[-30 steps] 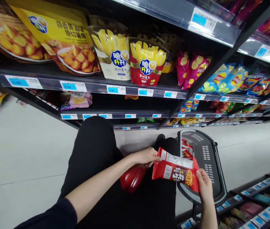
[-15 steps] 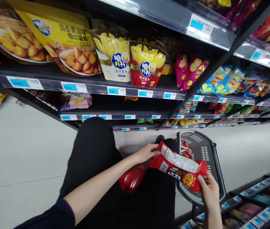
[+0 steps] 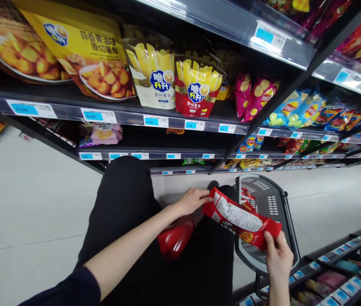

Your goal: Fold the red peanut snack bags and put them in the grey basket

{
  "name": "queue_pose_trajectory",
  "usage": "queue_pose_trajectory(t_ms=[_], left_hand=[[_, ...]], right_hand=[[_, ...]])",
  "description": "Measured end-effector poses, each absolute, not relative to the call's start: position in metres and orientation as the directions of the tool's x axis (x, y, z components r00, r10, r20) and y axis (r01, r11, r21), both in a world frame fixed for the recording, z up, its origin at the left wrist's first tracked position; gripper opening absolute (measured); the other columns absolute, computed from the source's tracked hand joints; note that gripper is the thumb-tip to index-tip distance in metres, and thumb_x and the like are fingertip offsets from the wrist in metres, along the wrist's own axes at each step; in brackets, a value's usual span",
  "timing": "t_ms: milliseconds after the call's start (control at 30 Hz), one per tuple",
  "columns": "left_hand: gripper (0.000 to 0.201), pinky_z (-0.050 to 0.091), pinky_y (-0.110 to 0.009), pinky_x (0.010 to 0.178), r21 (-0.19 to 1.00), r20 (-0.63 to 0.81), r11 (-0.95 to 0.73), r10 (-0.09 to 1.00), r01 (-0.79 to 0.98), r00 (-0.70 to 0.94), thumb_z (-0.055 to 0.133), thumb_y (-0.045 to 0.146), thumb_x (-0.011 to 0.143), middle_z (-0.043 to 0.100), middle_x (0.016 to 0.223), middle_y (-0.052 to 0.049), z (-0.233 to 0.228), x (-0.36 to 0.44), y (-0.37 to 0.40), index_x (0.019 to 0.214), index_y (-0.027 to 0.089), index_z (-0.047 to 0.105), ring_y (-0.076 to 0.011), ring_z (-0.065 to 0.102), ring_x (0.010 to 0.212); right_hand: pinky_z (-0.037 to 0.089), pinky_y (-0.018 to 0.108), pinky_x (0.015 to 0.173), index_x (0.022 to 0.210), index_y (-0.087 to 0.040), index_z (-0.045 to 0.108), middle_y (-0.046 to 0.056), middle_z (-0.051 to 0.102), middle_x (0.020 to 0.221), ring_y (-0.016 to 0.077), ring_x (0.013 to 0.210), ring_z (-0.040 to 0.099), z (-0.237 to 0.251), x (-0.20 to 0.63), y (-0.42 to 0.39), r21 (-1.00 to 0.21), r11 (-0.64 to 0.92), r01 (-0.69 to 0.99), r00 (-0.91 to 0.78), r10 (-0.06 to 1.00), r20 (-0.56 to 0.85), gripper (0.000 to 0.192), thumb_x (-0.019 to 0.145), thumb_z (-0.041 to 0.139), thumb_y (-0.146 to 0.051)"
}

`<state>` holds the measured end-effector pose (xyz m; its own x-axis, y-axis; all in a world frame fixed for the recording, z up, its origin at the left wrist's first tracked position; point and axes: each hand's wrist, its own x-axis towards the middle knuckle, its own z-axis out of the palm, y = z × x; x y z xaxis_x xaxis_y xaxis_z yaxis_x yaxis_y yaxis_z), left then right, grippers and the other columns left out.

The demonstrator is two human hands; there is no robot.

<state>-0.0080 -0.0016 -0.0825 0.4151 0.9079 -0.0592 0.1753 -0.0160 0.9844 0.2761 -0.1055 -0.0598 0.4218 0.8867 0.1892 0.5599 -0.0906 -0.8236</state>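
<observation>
A red snack bag [image 3: 242, 216] is stretched between my two hands, its white label panel facing up. My left hand [image 3: 194, 200] pinches the bag's left end. At the other end, my right hand [image 3: 278, 254] grips the lower right corner, thumb on top and fingers behind. Below and behind the bag stands a grey shopping basket [image 3: 271, 187] on the floor, with some red packets [image 3: 246, 196] inside, partly hidden by the bag. A shiny red object [image 3: 176, 239] sits between my legs, its kind unclear.
Snack shelves [image 3: 129, 111] run across in front, holding a yellow potato wedge bag [image 3: 100, 55], fries pouches [image 3: 197, 87] and chip bags [image 3: 290, 108]. Another low shelf [image 3: 336, 293] stands at the lower right. My knees [image 3: 126, 187] are bent close to the shelves.
The red bag has tilted, its printed front turning more away and the label panel more toward me. Its right end has shifted slightly right. Both hands keep their hold.
</observation>
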Motion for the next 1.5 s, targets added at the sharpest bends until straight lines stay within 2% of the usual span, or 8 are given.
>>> queue_pose_trajectory(t_ms=[167, 367, 667, 833, 1000, 1233, 1367, 1500], left_hand=[[0.024, 0.046, -0.023, 0.057, 0.996, -0.067, 0.034, 0.874, 0.079, 0.480, 0.050, 0.032, 0.081, 0.065, 0.064, -0.002, -0.079, -0.015, 0.003, 0.084, 0.017, 0.068, -0.0150, 0.061, 0.056], [0.024, 0.047, -0.025, 0.063, 0.965, -0.109, 0.199, 0.896, -0.169, 0.431, 0.057, 0.031, 0.074, 0.070, 0.080, -0.006, -0.087, -0.013, 0.004, 0.083, 0.014, 0.071, -0.0190, 0.063, 0.071], [0.037, 0.048, -0.026, 0.066, 0.619, -0.274, 0.466, 0.883, -0.632, 0.382, 0.075, 0.017, 0.060, 0.068, 0.076, -0.005, -0.089, 0.000, 0.002, 0.095, 0.014, 0.063, -0.0162, 0.064, 0.070], [0.023, 0.048, -0.027, 0.071, 0.570, -0.335, 0.508, 0.862, -0.646, 0.381, 0.074, 0.021, 0.062, 0.068, 0.079, -0.008, -0.087, 0.006, -0.003, 0.081, 0.010, 0.065, -0.0163, 0.063, 0.071], [0.022, 0.043, -0.022, 0.057, 0.749, -0.322, 0.356, 0.933, -0.559, 0.163, 0.073, 0.029, 0.061, 0.063, 0.061, 0.000, -0.092, 0.011, -0.002, 0.065, 0.013, 0.059, -0.0123, 0.057, 0.056], [0.020, 0.037, -0.024, 0.056, 0.924, -0.280, 0.251, 0.958, -0.289, -0.061, 0.058, 0.035, 0.072, 0.059, 0.060, 0.001, -0.097, 0.007, -0.001, 0.065, 0.016, 0.058, -0.0137, 0.052, 0.057], [0.023, 0.035, -0.022, 0.055, 0.964, -0.220, 0.214, 0.975, -0.156, -0.020, 0.056, 0.038, 0.074, 0.055, 0.058, 0.003, -0.094, 0.007, 0.000, 0.066, 0.017, 0.055, -0.0126, 0.049, 0.058], [0.029, 0.039, -0.022, 0.058, 0.832, -0.317, 0.345, 0.938, -0.434, 0.139, 0.061, 0.044, 0.071, 0.057, 0.063, 0.003, -0.097, 0.008, 0.002, 0.072, 0.016, 0.052, -0.0128, 0.053, 0.060]], right_hand=[[0.041, 0.024, 0.052, 0.071, -0.014, 0.070, 0.002, 0.062, 0.059, 0.0130, 0.050, 0.051, -0.043, 0.280, -0.112, -0.692, -0.039, 0.720, 0.347, 0.885, 0.311, 0.036, 0.068, 0.066, -0.050], [0.046, 0.036, 0.072, 0.085, -0.015, 0.071, 0.012, 0.068, 0.090, 0.0274, 0.084, 0.062, -0.034, 0.282, -0.121, -0.751, 0.128, 0.647, 0.164, 0.939, 0.301, 0.054, 0.077, 0.045, -0.062], [0.049, 0.026, 0.061, 0.088, -0.017, 0.061, 0.004, 0.066, 0.076, 0.0158, 0.065, 0.061, -0.049, 0.249, -0.119, -0.849, 0.022, 0.527, 0.412, 0.868, 0.279, 0.030, 0.064, 0.073, -0.031], [0.050, 0.026, 0.060, 0.111, -0.019, 0.048, 0.002, 0.064, 0.077, 0.0153, 0.066, 0.061, -0.040, 0.227, -0.113, -0.965, -0.017, 0.263, 0.548, 0.825, 0.135, 0.055, 0.063, 0.073, -0.032], [0.040, 0.020, 0.049, 0.074, -0.015, 0.057, -0.003, 0.051, 0.059, 0.0101, 0.053, 0.046, -0.042, 0.226, -0.112, -0.933, -0.164, 0.321, 0.546, 0.836, 0.042, 0.031, 0.066, 0.069, -0.042], [0.025, 0.018, 0.042, 0.052, -0.020, 0.031, -0.008, 0.026, 0.050, 0.0067, 0.046, 0.027, -0.043, 0.215, -0.114, -0.880, -0.159, 0.447, 0.373, 0.928, 0.021, 0.045, 0.074, 0.059, -0.047], [0.027, 0.018, 0.042, 0.053, -0.019, 0.036, -0.007, 0.032, 0.048, 0.0067, 0.043, 0.031, -0.031, 0.205, -0.122, -0.827, -0.047, 0.560, 0.273, 0.953, 0.131, 0.039, 0.077, 0.057, -0.042], [0.030, 0.019, 0.044, 0.050, -0.018, 0.044, -0.006, 0.038, 0.043, 0.0065, 0.040, 0.036, -0.014, 0.193, -0.129, -0.574, 0.274, 0.771, -0.036, 0.920, 0.391, 0.034, 0.080, 0.058, -0.028]])
